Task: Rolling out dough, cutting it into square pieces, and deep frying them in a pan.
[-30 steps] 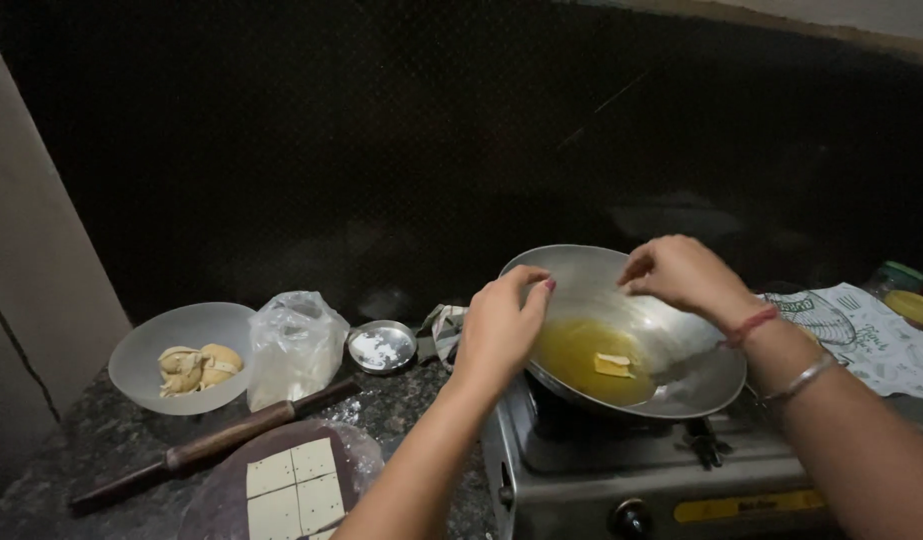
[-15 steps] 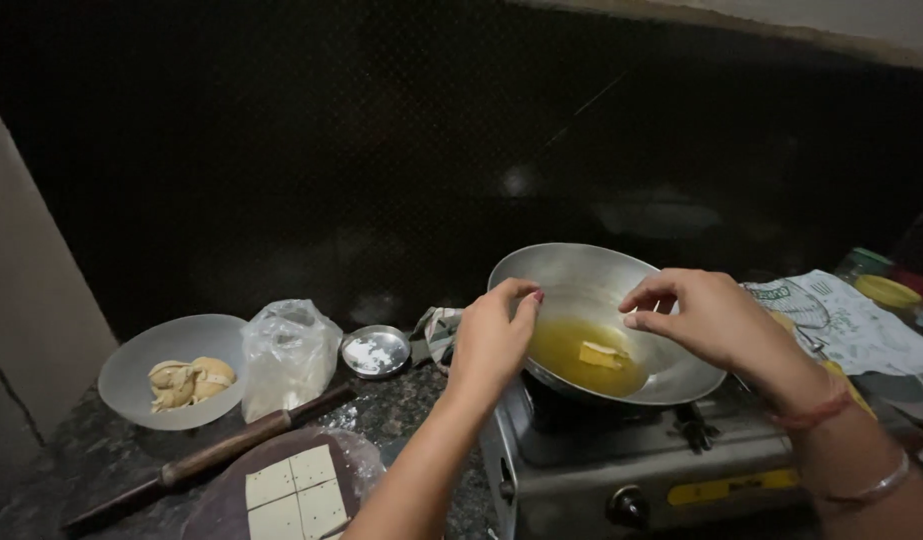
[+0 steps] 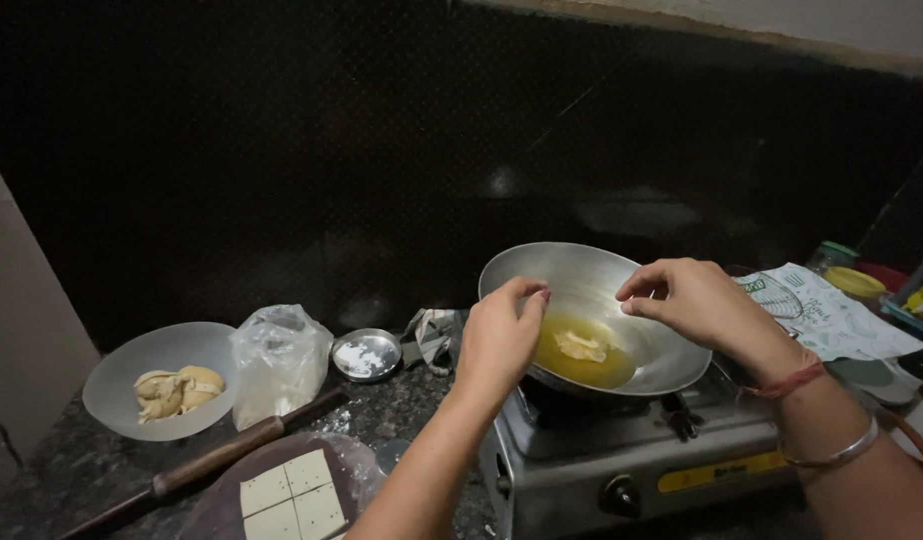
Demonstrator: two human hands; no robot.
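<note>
Left hand: the left hand [image 3: 499,335] hovers over the near-left rim of the steel wok [image 3: 661,350], fingers curled, tips pinched together; whether it grips anything cannot be told.
Right hand: the right hand [image 3: 696,300] hangs above the wok's centre, thumb and forefinger closed to a pinch, other fingers bent; nothing visible between them.
Wok contents: yellow oil [image 3: 556,350] pooled at the bottom, one pale dough piece [image 3: 581,346] floating in it.
Stove: a steel gas stove [image 3: 581,460] carries the wok; a yellow strip label sits on its front face, below the wok.
Left of wok: small steel dish of white flour [image 3: 366,353], then a knotted clear plastic bag [image 3: 278,360], then a grey bowl of dough lumps [image 3: 131,375].
Front-left of wok: wooden rolling pin [image 3: 221,455]; round board with cut dough squares [image 3: 291,495].
Right of wok: white printed paper [image 3: 831,315] with green markings, lying flat; lidded jars [image 3: 851,280] beyond it.
</note>
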